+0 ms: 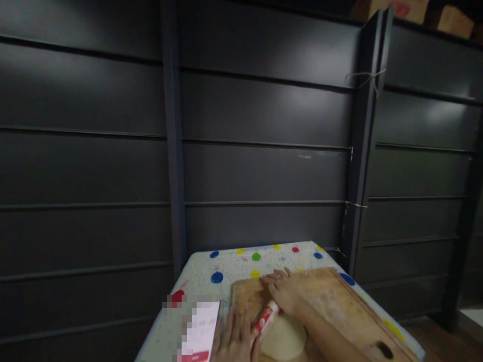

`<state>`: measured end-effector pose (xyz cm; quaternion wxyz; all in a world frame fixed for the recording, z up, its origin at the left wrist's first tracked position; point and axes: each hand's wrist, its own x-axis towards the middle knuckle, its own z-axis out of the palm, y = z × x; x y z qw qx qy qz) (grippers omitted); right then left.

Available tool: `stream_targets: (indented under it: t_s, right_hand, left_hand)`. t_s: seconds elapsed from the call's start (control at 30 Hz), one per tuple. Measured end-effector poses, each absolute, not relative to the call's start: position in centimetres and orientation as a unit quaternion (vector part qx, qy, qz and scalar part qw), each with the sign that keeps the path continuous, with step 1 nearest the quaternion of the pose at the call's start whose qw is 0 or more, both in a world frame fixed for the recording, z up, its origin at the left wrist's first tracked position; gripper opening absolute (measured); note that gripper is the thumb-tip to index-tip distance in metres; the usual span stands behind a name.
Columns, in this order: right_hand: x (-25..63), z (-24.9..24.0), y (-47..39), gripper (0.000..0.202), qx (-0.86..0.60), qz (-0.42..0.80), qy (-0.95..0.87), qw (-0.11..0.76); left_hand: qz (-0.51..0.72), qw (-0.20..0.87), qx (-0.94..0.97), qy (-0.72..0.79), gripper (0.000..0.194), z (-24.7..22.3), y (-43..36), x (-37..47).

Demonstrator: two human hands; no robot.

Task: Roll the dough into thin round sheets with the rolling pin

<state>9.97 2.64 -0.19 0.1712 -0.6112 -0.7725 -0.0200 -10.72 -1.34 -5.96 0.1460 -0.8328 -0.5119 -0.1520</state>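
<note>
A flat, pale sheet of dough (pixel 285 338) lies on a wooden cutting board (pixel 352 311). Slantwise across the dough's upper left edge rests a rolling pin (pixel 265 318) with a red and white printed surface. At its near end is my left hand (pixel 234 339), fingers stretched forward and the palm low at the frame's bottom edge. My right hand (pixel 285 291) lies over the far end, its fingers extended and pointing left past the pin. Both palms hide the pin's ends.
A phone (pixel 204 327) with a lit screen, partly pixelated, lies left of my left hand. Under the board is a white tablecloth (pixel 241 264) with coloured dots. A dark panelled wall (pixel 264 171) stands behind the table. Cardboard boxes (pixel 451 21) sit atop it.
</note>
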Motion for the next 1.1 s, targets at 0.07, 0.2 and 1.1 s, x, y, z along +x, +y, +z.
stream_targets:
  t_s: [0.07, 0.2, 1.1]
  right_hand:
    - [9.4, 0.1, 3.6, 0.045, -0.609, -0.026, -0.779, 0.143]
    - [8.4, 0.4, 5.3, 0.044, -0.613, -0.026, -0.779, 0.128]
    - [9.4, 0.8, 5.4, 0.049, -0.614, -0.049, -0.783, 0.092]
  left_hand:
    - [-0.12, 0.154, -0.836, -0.513, 0.047, -3.5, -2.2, -11.0]
    - [-0.074, 0.201, -0.845, -0.489, 0.049, -0.1, -2.8, -11.5]
    - [-0.079, 0.192, -0.851, -0.481, 0.045, 0.6, 3.6, -12.8]
